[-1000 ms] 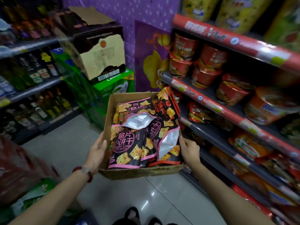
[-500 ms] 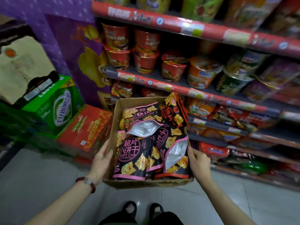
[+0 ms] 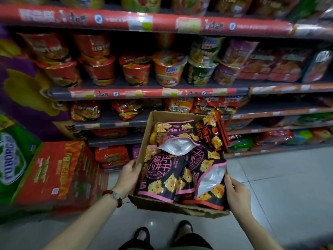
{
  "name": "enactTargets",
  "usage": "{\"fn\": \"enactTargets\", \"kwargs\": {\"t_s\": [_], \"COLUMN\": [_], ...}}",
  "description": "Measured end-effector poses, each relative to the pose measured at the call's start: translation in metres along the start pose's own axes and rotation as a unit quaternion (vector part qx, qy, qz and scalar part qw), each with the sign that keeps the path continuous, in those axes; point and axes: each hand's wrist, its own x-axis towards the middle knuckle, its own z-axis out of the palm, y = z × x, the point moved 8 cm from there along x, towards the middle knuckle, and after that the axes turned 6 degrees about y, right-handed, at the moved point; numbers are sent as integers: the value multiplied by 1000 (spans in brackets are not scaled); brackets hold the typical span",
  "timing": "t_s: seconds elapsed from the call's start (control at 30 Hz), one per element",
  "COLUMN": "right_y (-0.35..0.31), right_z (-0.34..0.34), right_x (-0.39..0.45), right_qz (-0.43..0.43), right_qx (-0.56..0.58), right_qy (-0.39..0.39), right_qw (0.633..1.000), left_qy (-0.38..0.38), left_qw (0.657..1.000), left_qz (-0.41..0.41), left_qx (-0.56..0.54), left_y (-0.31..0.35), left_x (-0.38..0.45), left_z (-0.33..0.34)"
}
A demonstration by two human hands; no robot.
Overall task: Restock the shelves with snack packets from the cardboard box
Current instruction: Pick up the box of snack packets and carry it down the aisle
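With both arms extended, left hand (image 3: 130,175) grips cardboard box (image 3: 173,207) left wall; right hand (image 3: 237,194) clasps right side; snack packets (image 3: 163,175) inside; facing shelves (image 3: 149,92).

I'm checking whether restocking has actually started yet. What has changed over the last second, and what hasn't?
The person turned right to face the noodle shelves head-on, carrying the cardboard box with them; the torn carton and drinks aisle dropped out of view. Nothing was picked up or let go. The left hand and right hand still grip the box's sides, and the snack packets lie as before.
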Motion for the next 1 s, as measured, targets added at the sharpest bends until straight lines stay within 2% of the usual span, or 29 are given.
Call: {"fn": "enactTargets", "kwargs": {"t_s": [0.43, 0.77, 1.0], "right_y": [61, 124, 158], "right_z": [-87, -156, -187], "right_x": [71, 90, 89], "right_qz": [52, 120, 180], "right_qx": [18, 58, 56], "right_qy": [39, 131, 199], "right_qw": [998, 982, 962], "left_qy": [-42, -128, -205], "left_qw": [998, 986, 959], "left_qz": [50, 91, 156], "left_qx": [13, 57, 118], "left_y": [65, 126, 175], "left_x": [6, 20, 29], "left_z": [132, 239, 319]}}
